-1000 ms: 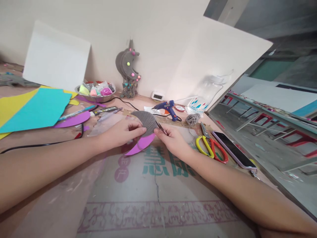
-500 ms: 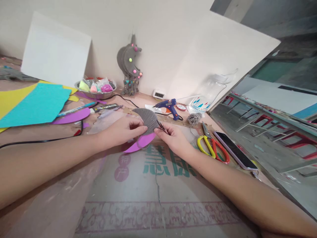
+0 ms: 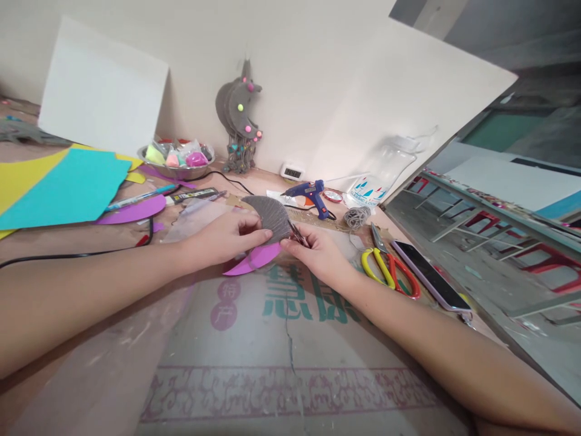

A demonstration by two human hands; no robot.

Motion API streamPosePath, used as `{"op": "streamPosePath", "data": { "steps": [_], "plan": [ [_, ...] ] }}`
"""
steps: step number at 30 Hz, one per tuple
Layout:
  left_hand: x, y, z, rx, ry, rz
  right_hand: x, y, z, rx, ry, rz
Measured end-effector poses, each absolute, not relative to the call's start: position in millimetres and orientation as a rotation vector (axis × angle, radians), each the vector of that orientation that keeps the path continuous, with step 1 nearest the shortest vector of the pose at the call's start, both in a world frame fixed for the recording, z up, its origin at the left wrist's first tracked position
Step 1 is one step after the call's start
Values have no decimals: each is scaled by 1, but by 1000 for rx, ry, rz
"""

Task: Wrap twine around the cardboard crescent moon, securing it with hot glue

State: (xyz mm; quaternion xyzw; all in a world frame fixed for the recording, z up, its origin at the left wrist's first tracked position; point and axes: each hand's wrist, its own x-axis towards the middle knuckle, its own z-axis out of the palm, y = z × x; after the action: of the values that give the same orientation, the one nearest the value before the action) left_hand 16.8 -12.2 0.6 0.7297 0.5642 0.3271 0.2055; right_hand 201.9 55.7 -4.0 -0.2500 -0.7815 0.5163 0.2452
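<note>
Between my hands is a grey yarn-wrapped crescent, raised a little above the plastic-covered work surface. My left hand is closed on its left side, thumb on top and fingers curled behind. At its lower right edge, my right hand pinches slim dark tweezers, their tips pointing up and left beside the yarn; the thumb is close to the crescent's edge. Below the crescent shows a purple foam or paper piece, partly covered by it.
Behind my hands lie a blue glue gun and a grey yarn ball. Scissors and a phone are at the right. Coloured sheets and a clay bowl are left; a decorated moon ornament stands against the white wall.
The crescent has tilted slightly, and the purple piece under it has shifted a little up and left. Both hands keep their grip, with only small movement.
</note>
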Motion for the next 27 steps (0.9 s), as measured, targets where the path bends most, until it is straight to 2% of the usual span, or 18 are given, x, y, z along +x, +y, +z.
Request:
{"op": "streamPosePath", "data": {
  "steps": [11,27],
  "plan": [
    [14,-11,4,1950,1514,851,204,55,-3,-631,-2110,1468],
    [15,-11,2,1937,1646,838,203,57,-5,-752,-2143,1368]
  ]
}}
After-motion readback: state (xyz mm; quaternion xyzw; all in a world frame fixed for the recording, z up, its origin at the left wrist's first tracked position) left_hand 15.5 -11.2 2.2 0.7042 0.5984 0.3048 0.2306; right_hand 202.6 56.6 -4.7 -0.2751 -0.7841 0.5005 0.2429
